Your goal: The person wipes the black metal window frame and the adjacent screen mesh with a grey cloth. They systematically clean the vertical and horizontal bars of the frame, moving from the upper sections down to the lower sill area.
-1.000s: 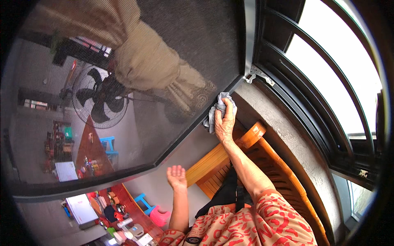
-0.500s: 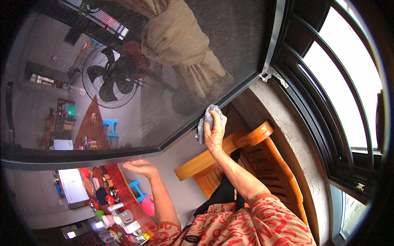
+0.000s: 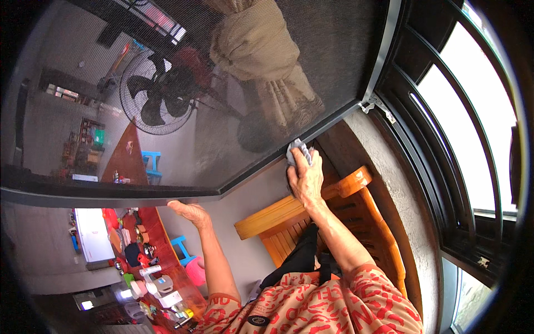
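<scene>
A dark mesh window screen (image 3: 183,150) in a dark frame fills the upper left. My right hand (image 3: 306,183) grips a crumpled grey cloth (image 3: 299,149) and presses it on the screen's lower frame bar (image 3: 278,153), close to the hinged corner. My left hand (image 3: 191,212) lies palm up just under the lower bar further left. Its hand looks flat rather than curled, with part of the fingers hard to see.
A wooden armchair (image 3: 278,217) stands below my right arm, beside the rough wall ledge (image 3: 397,183). A barred black window (image 3: 439,122) is at right. Through the mesh show a fan (image 3: 158,94) and a knotted curtain (image 3: 258,44). A cluttered red table (image 3: 167,245) sits lower left.
My right hand and the cloth have shifted slightly right along the lower bar. The screen appears higher in view, and my left hand stays beneath its bar.
</scene>
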Demonstrator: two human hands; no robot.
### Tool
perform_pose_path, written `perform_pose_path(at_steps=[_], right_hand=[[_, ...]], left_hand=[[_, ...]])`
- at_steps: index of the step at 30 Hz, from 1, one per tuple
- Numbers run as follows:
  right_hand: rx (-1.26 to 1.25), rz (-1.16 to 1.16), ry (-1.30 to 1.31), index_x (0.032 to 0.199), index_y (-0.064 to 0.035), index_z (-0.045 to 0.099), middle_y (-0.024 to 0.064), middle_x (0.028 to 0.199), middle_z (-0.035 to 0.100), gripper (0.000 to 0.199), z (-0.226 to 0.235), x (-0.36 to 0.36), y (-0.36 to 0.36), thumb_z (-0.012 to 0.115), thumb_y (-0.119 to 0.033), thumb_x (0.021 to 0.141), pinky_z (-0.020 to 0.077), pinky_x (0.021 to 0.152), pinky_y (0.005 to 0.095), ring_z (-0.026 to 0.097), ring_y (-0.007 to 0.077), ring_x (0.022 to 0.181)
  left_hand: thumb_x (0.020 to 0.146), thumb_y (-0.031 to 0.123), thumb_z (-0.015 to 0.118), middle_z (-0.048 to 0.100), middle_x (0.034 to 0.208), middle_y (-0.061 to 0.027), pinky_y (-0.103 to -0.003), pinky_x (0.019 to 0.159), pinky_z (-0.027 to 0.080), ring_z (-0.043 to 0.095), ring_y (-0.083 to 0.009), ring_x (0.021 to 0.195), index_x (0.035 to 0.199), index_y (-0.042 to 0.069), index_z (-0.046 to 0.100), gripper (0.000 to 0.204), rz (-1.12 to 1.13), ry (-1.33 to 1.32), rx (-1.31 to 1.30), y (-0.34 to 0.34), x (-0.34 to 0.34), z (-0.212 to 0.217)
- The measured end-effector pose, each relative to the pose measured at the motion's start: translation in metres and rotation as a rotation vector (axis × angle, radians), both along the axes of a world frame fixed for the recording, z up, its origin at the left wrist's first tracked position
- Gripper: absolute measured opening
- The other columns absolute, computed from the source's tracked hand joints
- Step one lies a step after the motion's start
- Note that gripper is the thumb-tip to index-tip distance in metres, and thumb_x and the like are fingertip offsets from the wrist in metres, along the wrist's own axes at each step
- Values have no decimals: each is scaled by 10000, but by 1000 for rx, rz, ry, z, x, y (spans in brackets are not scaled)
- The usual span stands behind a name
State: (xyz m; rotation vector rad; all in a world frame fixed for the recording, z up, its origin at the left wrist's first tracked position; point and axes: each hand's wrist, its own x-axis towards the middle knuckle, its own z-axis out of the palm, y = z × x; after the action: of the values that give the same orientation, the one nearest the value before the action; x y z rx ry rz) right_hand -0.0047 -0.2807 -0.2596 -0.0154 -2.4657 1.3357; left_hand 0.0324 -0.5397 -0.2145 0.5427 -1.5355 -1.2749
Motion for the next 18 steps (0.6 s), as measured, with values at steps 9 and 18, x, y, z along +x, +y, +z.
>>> perform_pose_path(at_steps=[9, 18], right_hand=[[-49, 591, -153, 1225, -126, 540, 192, 1108, 525, 489, 11, 6, -15, 651, -67, 752, 478, 875, 482, 529, 398, 1024], [-22, 3, 78, 1162, -59, 531, 209, 1048, 497, 399, 1, -24, 6, 633, -53, 776, 450, 807, 476, 504, 399, 942]], left_hand=[[949, 662, 336, 482, 1188, -172, -399, 1006, 337, 443, -267, 1100, 1201, -105, 459, 816, 36, -199, -104, -31, 8, -27], [950, 655, 328, 389, 1402, -257, -412, 1092, 282, 391, -333, 1279, 1375, -119, 336, 883, -65, -159, -191, -35, 0, -24]])
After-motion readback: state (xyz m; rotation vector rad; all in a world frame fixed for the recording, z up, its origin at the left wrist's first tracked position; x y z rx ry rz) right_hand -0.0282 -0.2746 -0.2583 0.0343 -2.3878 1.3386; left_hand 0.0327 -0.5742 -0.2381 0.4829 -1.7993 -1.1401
